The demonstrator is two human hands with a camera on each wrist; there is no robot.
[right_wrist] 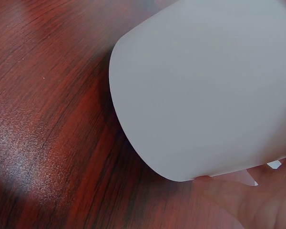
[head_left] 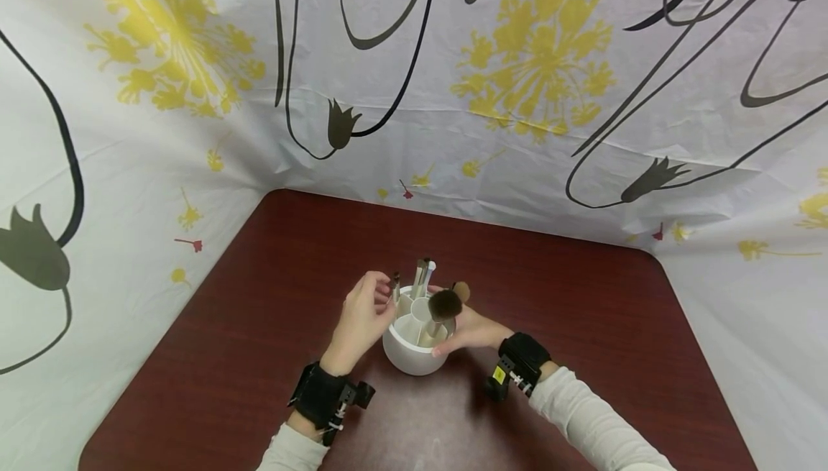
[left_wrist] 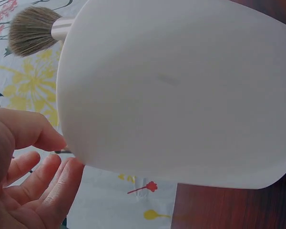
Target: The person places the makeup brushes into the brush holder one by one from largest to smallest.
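A white round brush holder (head_left: pixel 414 361) with inner compartments stands on the table. My right hand (head_left: pixel 475 328) grips its right side, thumb at the front and the other fingers partly hidden behind. At the left rim, my left hand (head_left: pixel 364 320) pinches a slim makeup brush (head_left: pixel 397 288) with a small dark tip, which stands upright in the left compartment. In the left wrist view, the holder's wall (left_wrist: pixel 176 105) hides most of that brush. A large fluffy brush (head_left: pixel 445 305) leans in the front right compartment. Several slim brushes (head_left: pixel 422 278) stand at the back.
The dark reddish wooden table (head_left: pixel 310 241) has rounded far corners. A white floral-print sheet (head_left: pixel 414 119) hangs behind it and along both sides. Another round brush head, tan in colour (head_left: pixel 461 291), sticks out near the right hand.
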